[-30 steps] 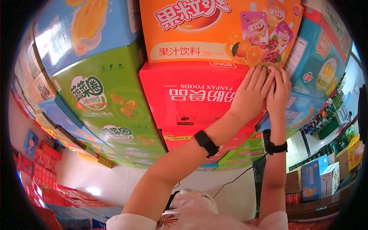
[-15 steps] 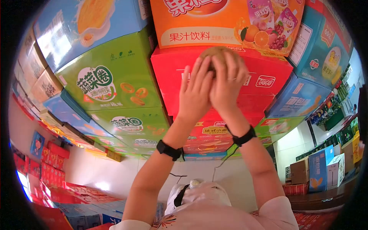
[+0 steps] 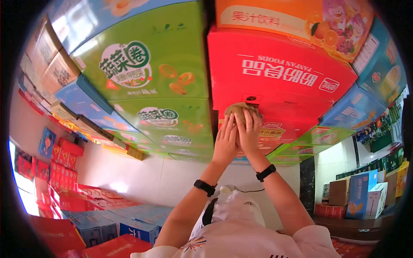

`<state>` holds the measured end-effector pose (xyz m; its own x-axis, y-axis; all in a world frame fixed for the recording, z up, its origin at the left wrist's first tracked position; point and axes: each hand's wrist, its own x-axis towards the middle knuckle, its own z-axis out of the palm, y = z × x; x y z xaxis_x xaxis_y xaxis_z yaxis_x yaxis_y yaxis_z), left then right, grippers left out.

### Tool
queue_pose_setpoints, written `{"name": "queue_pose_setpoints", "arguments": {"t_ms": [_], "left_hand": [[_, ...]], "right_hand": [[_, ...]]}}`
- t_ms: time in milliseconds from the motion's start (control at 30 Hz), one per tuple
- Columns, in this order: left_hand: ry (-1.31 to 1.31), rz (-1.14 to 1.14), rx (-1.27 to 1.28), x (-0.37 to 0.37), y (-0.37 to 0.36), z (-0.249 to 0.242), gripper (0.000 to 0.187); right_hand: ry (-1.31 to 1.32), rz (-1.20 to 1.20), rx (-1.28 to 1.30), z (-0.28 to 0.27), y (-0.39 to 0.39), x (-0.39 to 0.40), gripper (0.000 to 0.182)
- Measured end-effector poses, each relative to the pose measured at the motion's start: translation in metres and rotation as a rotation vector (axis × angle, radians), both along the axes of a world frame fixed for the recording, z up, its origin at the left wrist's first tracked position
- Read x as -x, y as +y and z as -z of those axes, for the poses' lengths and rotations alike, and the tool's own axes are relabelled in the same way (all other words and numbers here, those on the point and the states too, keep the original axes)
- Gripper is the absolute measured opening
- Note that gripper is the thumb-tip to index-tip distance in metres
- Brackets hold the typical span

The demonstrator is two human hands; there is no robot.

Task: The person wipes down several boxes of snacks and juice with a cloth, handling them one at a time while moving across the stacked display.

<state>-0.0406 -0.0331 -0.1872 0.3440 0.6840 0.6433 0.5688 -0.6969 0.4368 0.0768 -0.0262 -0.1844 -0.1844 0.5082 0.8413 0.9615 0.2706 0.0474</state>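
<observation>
A crumpled brown cloth (image 3: 235, 110) lies against the front of a red carton (image 3: 275, 73), near its lower edge. My right hand (image 3: 249, 134) presses the cloth, its fingers bent over it and a ring on one finger. Close beside it, touching, my left hand (image 3: 226, 141) holds the near side of the cloth with its fingers stretched upward. Part of the cloth and the palms are hidden behind the fingers. Each wrist wears a black band.
Green cartons (image 3: 163, 64) are stacked to the left, with a dark gap beside the red carton. An orange juice carton (image 3: 292, 19) rests on top of it. Blue cartons (image 3: 352, 105) stand to the right. Pale floor tiles (image 3: 142, 176) show below.
Both hands and the cloth have moved down the red carton, uncovering its white printing. The view has shifted, so the cartons appear higher and further right.
</observation>
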Motion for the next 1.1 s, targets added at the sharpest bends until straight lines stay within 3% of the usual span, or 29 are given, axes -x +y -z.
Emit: {"name": "queue_pose_setpoints", "arguments": {"t_ms": [200, 267, 333, 467, 600, 667, 900, 1033, 1100], "left_hand": [[-0.104, 0.120, 0.016, 0.027, -0.002, -0.007, 0.029], [-0.188, 0.131, 0.000, 0.043, 0.000, 0.009, 0.036], [-0.308, 0.239, 0.363, 0.070, 0.000, 0.021, 0.039], [-0.295, 0.208, 0.382, 0.113, 0.003, -0.018, 0.043], [-0.290, 0.080, -0.051, 0.138, 0.015, -0.099, 0.056], [-0.238, 0.052, -0.140, 0.154, 0.019, -0.131, 0.058], [-0.073, -0.048, -0.544, 0.167, 0.054, -0.225, 0.062], [-0.046, -0.061, -0.686, 0.157, 0.074, -0.264, 0.061], [-0.065, -0.087, -0.644, 0.140, 0.085, -0.262, 0.061]], "right_hand": [[0.442, -0.006, 0.346, -0.023, -0.029, 0.036, 0.049], [0.558, -0.071, 0.374, -0.015, -0.037, 0.047, 0.051], [0.441, -0.098, 0.596, -0.004, -0.046, 0.055, 0.049], [0.394, -0.120, 0.440, -0.036, -0.037, 0.090, 0.045], [0.340, -0.298, 0.153, -0.114, -0.002, 0.122, 0.043], [0.214, -0.306, -0.062, -0.152, 0.016, 0.131, 0.041], [-0.031, -0.290, -0.398, -0.270, 0.046, 0.144, 0.036], [-0.063, -0.211, -0.552, -0.299, 0.073, 0.133, 0.036], [-0.035, -0.216, -0.486, -0.286, 0.089, 0.131, 0.037]]}}
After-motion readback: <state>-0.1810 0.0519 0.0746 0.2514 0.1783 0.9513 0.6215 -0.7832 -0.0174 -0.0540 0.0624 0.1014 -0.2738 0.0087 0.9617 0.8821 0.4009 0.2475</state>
